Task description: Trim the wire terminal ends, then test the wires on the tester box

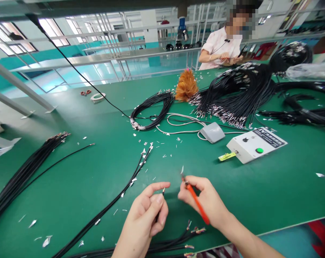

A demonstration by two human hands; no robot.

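**One cable end in our fingers, spread cores beside us**

Nearest us, bundled cables [162, 246] already show spread coloured cores. Just beyond, our left hand [146, 211] pinches a black cable [163, 192], its short tip pale, its cores seemingly not yet spread. Our right hand [207, 200] grips orange-handled nippers [197, 203], tips blurred. Farther off, a large cable heap [232, 95] perhaps still awaits us.

From my end I see left hand [146, 211] above table [106, 168], cable [163, 192] in its fingers | right hand [212, 199] to its right, holding pliers [197, 204] | cable bundle [25, 175] far left | switch box [248, 148] beyond right hand, pedal [213, 132] left of it | coil [165, 104] left of pedal | duster [186, 86] behind pedal, cable heap [232, 96] right of duster | co-worker [218, 44] behind table
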